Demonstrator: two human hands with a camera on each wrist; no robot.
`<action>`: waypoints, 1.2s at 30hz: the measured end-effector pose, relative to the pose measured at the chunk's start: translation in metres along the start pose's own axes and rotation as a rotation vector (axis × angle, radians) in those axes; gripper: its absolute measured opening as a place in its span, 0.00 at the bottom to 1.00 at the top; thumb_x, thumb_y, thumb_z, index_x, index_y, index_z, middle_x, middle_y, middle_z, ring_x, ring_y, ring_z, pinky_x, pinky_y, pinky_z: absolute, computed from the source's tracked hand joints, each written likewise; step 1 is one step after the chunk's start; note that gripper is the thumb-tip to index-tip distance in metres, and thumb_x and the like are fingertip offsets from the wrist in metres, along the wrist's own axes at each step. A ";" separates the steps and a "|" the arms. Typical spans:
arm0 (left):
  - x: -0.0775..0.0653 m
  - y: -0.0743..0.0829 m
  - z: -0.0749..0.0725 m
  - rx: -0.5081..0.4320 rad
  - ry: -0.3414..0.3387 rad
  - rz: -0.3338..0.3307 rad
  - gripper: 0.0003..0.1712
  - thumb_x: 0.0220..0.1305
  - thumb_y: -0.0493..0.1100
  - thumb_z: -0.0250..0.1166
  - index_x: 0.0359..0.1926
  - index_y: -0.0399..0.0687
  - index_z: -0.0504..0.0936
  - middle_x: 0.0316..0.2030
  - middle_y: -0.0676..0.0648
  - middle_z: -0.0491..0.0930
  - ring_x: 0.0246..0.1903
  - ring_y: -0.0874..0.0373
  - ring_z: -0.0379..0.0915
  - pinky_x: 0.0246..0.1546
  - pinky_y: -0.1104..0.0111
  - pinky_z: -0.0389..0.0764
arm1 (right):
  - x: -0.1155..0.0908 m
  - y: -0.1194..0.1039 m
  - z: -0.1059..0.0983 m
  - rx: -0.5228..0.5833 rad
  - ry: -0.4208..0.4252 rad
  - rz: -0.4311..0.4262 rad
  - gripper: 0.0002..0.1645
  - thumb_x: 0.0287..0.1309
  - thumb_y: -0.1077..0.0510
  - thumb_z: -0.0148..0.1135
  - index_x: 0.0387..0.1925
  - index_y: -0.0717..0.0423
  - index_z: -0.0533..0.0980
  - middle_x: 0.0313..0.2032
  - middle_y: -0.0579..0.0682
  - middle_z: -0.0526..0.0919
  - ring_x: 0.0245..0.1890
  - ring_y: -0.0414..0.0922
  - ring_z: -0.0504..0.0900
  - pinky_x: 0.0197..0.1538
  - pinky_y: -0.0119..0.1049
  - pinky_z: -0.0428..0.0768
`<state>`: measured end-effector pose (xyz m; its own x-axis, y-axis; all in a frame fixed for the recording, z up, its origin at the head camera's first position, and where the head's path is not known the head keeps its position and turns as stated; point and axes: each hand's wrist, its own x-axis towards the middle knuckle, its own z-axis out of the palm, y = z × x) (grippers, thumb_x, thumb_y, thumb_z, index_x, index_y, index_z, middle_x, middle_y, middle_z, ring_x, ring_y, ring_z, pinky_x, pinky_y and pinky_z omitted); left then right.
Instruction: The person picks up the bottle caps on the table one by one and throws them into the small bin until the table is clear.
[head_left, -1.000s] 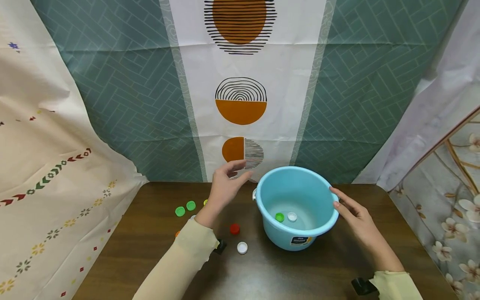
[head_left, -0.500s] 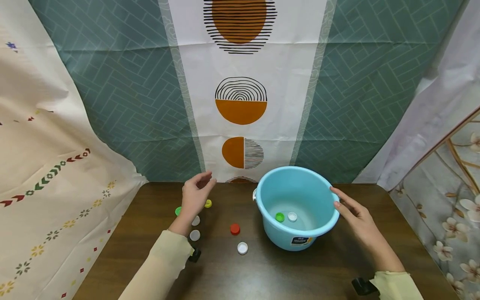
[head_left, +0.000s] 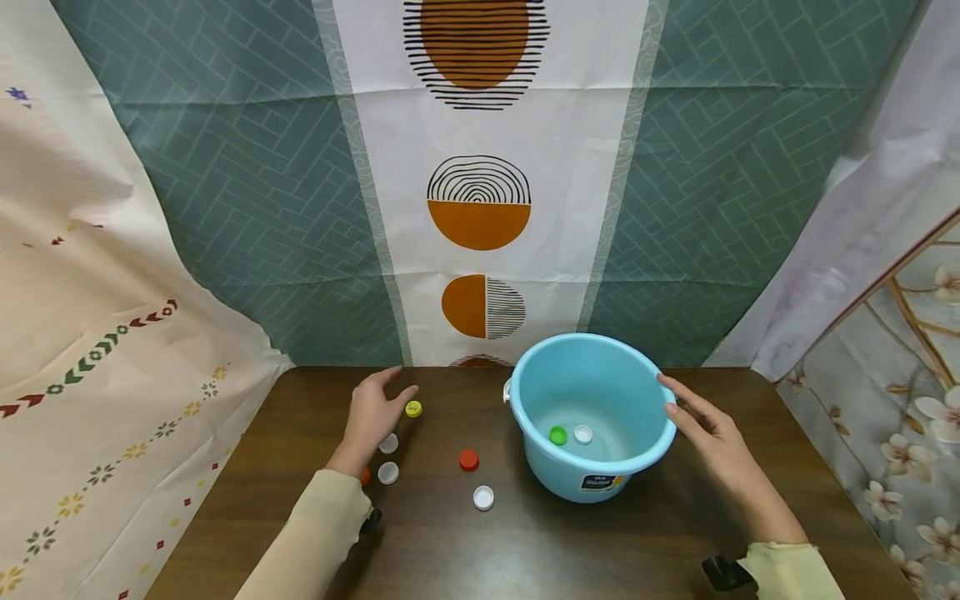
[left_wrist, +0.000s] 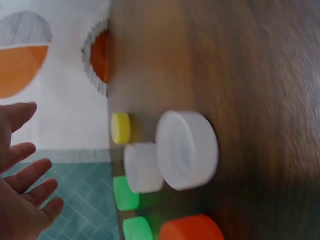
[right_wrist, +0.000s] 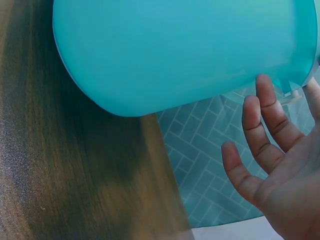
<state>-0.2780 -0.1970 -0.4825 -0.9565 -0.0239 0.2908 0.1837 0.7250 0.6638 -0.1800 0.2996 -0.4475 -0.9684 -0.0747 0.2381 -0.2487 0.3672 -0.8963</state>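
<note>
My left hand is over the left part of the table, fingers spread with nothing between them. Close by its thumb lies a yellow bottle cap. White caps lie beside its wrist, and an orange-red cap shows partly. Two green caps, hidden by the hand in the head view, appear in the left wrist view. My right hand touches the light blue bucket at its right rim, thumb and index tips on the rim, the other fingers loosely spread outside.
Inside the bucket are a green cap and a white cap. A red cap and another white cap lie between the left hand and the bucket. A patterned cloth hangs behind the brown table.
My left hand has moved left and down from beside the bucket to the caps at the left. The right hand and the bucket have stayed in place.
</note>
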 end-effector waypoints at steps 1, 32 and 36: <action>0.000 -0.003 0.001 0.038 -0.014 0.013 0.34 0.61 0.53 0.69 0.63 0.39 0.75 0.60 0.38 0.74 0.64 0.40 0.64 0.62 0.46 0.66 | 0.000 0.000 0.000 -0.003 -0.004 0.003 0.27 0.74 0.53 0.50 0.72 0.45 0.64 0.65 0.51 0.71 0.53 0.35 0.77 0.49 0.25 0.76; 0.009 -0.034 0.020 0.430 -0.351 -0.021 0.46 0.56 0.66 0.68 0.68 0.45 0.70 0.71 0.34 0.56 0.72 0.32 0.30 0.62 0.31 0.32 | 0.000 0.002 0.000 0.040 -0.017 -0.034 0.28 0.74 0.56 0.50 0.72 0.47 0.64 0.66 0.53 0.70 0.54 0.38 0.77 0.50 0.26 0.77; 0.010 -0.035 0.023 0.428 -0.359 -0.028 0.40 0.56 0.64 0.70 0.63 0.46 0.76 0.69 0.36 0.61 0.72 0.32 0.32 0.62 0.31 0.33 | 0.001 0.003 0.000 0.036 -0.011 -0.031 0.27 0.74 0.56 0.50 0.72 0.47 0.64 0.65 0.52 0.71 0.53 0.38 0.78 0.50 0.26 0.77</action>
<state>-0.2995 -0.2069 -0.5182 -0.9906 0.1343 -0.0260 0.1200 0.9442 0.3067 -0.1816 0.3009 -0.4499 -0.9603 -0.0955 0.2620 -0.2789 0.3308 -0.9015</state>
